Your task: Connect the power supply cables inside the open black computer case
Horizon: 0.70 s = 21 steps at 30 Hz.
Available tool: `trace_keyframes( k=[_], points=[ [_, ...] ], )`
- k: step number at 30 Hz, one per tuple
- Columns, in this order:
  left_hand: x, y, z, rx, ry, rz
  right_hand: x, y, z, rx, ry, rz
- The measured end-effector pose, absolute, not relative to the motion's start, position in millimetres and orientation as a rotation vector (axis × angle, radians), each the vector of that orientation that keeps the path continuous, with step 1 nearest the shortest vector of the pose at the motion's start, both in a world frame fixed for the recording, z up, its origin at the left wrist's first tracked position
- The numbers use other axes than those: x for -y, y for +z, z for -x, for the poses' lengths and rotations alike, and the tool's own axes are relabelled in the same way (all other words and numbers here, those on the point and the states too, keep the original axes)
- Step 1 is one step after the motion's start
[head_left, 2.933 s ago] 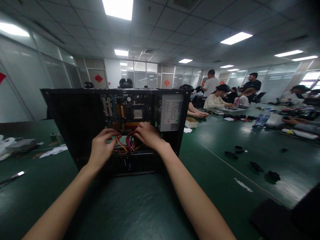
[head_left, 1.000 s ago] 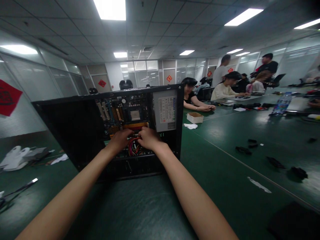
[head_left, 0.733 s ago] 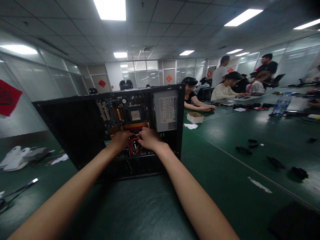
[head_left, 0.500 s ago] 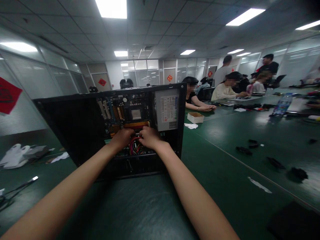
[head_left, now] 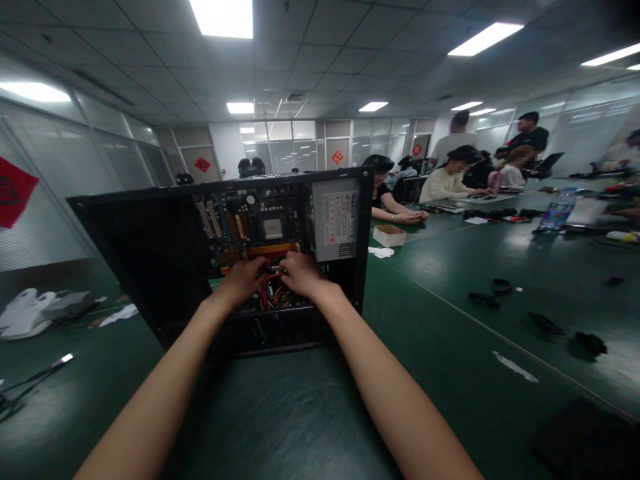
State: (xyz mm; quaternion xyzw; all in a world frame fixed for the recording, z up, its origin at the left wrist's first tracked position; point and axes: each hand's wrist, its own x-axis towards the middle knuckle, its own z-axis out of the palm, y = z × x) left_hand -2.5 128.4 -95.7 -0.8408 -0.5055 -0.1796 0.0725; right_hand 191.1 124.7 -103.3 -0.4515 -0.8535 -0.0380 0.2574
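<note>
An open black computer case (head_left: 150,253) stands on the green table (head_left: 310,413), showing its motherboard (head_left: 250,223) and a grey power supply (head_left: 336,219). Both of my hands are inside it, just below the motherboard's lower edge. My left hand (head_left: 243,280) and my right hand (head_left: 299,273) have their fingers curled over a bundle of red and yellow cables (head_left: 270,293). The fingertips are hidden, so what exactly they pinch does not show.
Small black parts (head_left: 483,299) and a white scrap (head_left: 515,367) lie on the table to the right. A white box (head_left: 391,235) sits behind the case. White items (head_left: 30,313) and a metal tool (head_left: 50,367) lie at left. Several people sit or stand at the far right.
My hands moved closer together and slightly up over the cable bundle since the earliest frame. In the last second they barely shifted; the view swung a little.
</note>
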Motion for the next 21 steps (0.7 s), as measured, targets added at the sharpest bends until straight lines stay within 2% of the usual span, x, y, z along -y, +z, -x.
trace_keyframes(
  k=[6, 21],
  points=[
    [-119, -102, 13, 1.640, -0.853, 2.599, -120, -98, -190, 2.241, -0.158, 1.033],
    [-120, -104, 8, 1.682, -0.781, 2.630, -138, -114, -193, 2.226, -0.086, 1.079]
  ],
)
